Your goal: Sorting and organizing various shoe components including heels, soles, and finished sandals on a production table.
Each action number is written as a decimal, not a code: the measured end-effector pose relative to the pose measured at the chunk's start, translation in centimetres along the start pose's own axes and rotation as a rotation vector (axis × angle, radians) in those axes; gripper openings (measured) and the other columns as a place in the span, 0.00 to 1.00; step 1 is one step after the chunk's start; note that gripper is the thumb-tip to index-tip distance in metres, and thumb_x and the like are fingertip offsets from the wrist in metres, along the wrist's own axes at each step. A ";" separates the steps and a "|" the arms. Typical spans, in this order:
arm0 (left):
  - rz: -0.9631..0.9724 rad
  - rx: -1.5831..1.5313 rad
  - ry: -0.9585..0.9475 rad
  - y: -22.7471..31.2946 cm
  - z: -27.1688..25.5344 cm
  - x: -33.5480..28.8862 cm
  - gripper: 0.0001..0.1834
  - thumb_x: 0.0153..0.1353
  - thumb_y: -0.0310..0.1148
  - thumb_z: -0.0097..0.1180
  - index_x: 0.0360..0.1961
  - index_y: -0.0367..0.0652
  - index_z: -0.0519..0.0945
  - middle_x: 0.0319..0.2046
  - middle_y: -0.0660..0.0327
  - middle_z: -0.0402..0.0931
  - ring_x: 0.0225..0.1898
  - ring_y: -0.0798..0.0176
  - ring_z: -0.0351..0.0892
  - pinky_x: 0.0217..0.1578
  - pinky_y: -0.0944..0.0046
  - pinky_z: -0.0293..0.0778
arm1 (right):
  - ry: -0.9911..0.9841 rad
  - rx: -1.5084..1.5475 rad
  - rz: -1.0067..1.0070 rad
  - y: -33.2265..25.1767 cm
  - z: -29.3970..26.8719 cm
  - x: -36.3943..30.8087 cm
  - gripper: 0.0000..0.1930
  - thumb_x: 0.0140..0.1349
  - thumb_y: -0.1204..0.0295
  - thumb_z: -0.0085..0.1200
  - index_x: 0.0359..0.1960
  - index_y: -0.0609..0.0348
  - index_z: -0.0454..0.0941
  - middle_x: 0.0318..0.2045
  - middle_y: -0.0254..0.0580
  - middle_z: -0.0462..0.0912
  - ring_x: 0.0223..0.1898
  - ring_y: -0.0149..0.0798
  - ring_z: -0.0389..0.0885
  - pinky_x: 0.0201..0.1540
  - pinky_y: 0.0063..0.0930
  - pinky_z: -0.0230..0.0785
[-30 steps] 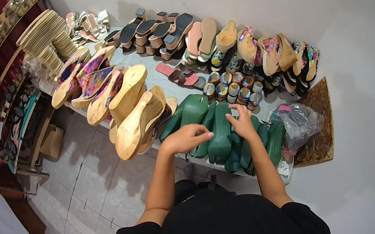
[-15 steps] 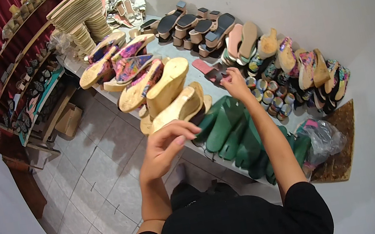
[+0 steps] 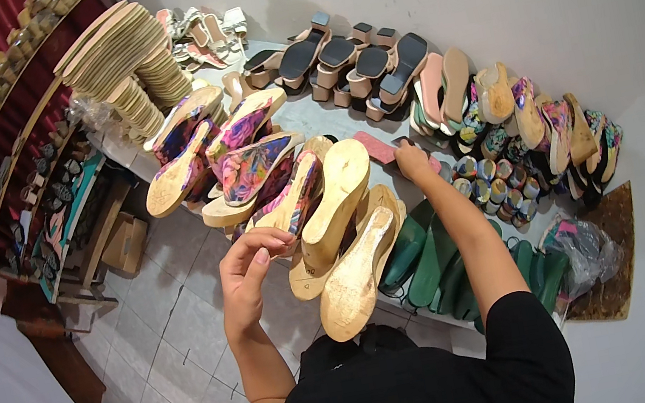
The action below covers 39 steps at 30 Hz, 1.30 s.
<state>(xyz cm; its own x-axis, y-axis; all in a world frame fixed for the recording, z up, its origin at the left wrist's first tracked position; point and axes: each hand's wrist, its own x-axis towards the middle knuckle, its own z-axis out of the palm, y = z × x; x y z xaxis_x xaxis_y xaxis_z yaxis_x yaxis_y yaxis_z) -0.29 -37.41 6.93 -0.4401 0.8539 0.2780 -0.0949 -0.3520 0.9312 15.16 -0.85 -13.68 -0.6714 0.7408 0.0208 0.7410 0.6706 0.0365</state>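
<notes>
My right hand (image 3: 412,160) is closed at a pink slide sandal (image 3: 378,147) on the table; the hand hides the sandal's middle. Its fingertips are mostly hidden. My left hand (image 3: 247,271) hangs over the near edge, fingers slightly bent and thumb apart, holding nothing. Its fingertips are close to a floral wedge sandal (image 3: 294,211); whether they touch I cannot tell. Bare tan wedge soles (image 3: 361,272) lie sole-up between my hands. Further left is a group of floral wedge sandals (image 3: 257,170). Green shoe lasts (image 3: 433,264) stand under my right forearm.
Black-soled block-heel sandals (image 3: 371,63) line the wall, with floral sandals (image 3: 559,121) to their right. Small colourful rolls (image 3: 501,187) sit before these. A clear plastic bag (image 3: 595,253) rests by a brown board (image 3: 615,271). Stacked sole sheets (image 3: 116,57) and shelves (image 3: 28,72) stand left.
The view has shifted, so the table's things sit lower and farther right. My right hand has closed down at the pink sandal. My left hand has moved left, beside the floral wedge sandals.
</notes>
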 end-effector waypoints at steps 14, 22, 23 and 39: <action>-0.044 -0.031 -0.059 -1.5 -2.7 2.8 0.11 0.58 0.35 0.45 0.33 0.36 0.72 0.36 0.56 0.73 0.40 0.64 0.72 0.42 0.65 0.67 | 0.492 -0.214 -0.448 3.9 -9.1 0.1 0.04 0.41 0.75 0.48 0.15 0.62 0.74 0.32 0.37 0.67 0.36 0.37 0.71 0.33 0.28 0.70; -0.050 0.021 0.122 -0.8 -3.0 1.3 0.11 0.58 0.34 0.45 0.34 0.36 0.72 0.37 0.55 0.73 0.40 0.63 0.72 0.43 0.65 0.67 | 0.449 -0.351 -0.136 10.3 -14.8 3.9 0.09 0.45 0.79 0.46 0.29 0.68 0.75 0.37 0.45 0.67 0.39 0.42 0.73 0.34 0.29 0.71; -0.047 0.038 0.156 -0.7 -2.9 1.2 0.11 0.58 0.34 0.45 0.33 0.36 0.72 0.37 0.55 0.73 0.40 0.63 0.72 0.43 0.65 0.66 | 0.451 -0.349 -0.150 11.6 -14.9 4.5 0.09 0.45 0.79 0.46 0.29 0.68 0.75 0.37 0.45 0.67 0.39 0.42 0.73 0.34 0.29 0.71; -0.092 0.158 0.383 -0.5 1.3 -2.5 0.11 0.58 0.35 0.44 0.34 0.38 0.71 0.37 0.57 0.73 0.39 0.63 0.73 0.42 0.66 0.66 | 0.129 -0.248 0.390 7.1 -10.7 6.6 0.26 0.50 0.53 0.47 0.48 0.55 0.67 0.46 0.46 0.63 0.48 0.52 0.63 0.35 0.53 0.65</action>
<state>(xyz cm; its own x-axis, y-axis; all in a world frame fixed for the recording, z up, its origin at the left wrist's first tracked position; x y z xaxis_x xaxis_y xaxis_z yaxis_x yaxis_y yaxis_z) 1.99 -38.82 6.05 -0.7387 0.6646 0.1121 -0.0239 -0.1921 0.9811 15.83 8.40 -2.60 -0.3518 0.9136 0.2036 0.9230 0.3024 0.2379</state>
